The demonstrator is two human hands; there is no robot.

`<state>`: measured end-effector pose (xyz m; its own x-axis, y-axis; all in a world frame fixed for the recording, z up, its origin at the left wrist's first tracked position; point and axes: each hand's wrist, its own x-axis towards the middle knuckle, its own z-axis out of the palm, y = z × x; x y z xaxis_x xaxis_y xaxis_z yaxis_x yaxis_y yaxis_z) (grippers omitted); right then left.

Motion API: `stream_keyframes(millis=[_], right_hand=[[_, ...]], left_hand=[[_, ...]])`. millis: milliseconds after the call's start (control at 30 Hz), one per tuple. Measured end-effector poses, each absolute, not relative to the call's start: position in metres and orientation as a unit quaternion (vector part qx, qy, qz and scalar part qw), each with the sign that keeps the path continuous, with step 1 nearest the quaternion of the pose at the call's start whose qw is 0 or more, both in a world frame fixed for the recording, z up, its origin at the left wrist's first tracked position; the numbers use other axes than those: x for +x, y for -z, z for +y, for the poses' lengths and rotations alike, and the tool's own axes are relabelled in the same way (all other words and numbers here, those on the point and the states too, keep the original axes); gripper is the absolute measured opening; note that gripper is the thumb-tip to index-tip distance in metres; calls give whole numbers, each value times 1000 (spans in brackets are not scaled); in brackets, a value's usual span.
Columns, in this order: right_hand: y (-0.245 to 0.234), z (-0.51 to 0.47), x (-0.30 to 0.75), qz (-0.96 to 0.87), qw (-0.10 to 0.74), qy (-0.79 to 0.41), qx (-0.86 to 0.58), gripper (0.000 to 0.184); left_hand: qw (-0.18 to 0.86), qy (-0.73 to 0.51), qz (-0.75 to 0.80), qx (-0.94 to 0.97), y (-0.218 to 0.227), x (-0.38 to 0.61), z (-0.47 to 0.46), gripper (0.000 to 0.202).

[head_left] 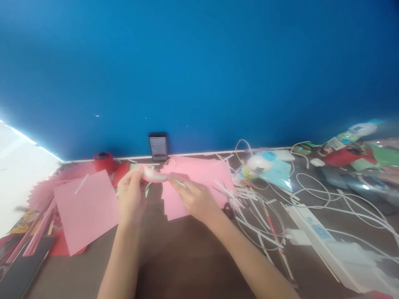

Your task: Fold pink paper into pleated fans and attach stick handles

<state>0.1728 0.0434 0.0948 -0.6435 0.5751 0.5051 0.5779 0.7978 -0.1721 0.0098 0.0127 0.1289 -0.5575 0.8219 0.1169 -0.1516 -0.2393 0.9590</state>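
Observation:
Both my hands are raised over the brown tabletop (174, 253) and hold one small curled pink paper piece (155, 176) between them. My left hand (132, 197) pinches its left end with thumb and fingers. My right hand (193, 197) grips its right end, and a thin white strip shows between those fingers. Pink paper sheets (202, 176) lie just behind my right hand. Another pink sheet (85, 209) lies to the left of my left hand.
A red tape roll (104, 160) and a dark phone (158, 146) stand by the blue wall. White paper strips (249, 199), scissors, white cables (327, 195), a power strip (314, 230), glue bottles (260, 162) and coloured packets crowd the right. Pink folded fans and books lie left.

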Motion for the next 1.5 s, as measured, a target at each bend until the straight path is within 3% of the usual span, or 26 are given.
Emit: stream_keyframes(millis=[133,233,333,467,567,800,967,1333,1500], right_hand=[[-97,45,176,-905,263,50,-332,48],[-100,46,178,-905,252,60,-337,48],[-103,47,178,-905,236,66,-347,49],[-106,46,177,-899,204,81,-379,46],[-109,43,178,-898,192,60,-391,46],[-120,37,176,-830,289,-135,-457,34],[-120,37,172,-790,359,-159,-470,17],[-126,44,162,-732,346,-252,-530,16],[-123,47,160,-732,359,-253,-520,12]], left_hand=[[483,-708,432,280,-123,14,24,32],[506,-711,402,278,-120,19,26,41],[489,-700,407,325,-116,26,26,37],[480,-654,415,412,-105,35,27,50],[480,-649,450,381,-96,39,30,36],[488,-682,430,334,-94,45,31,33],[431,-689,462,356,-98,46,28,34],[397,-691,466,385,-96,47,27,32],[299,-654,531,449,-96,47,25,38]])
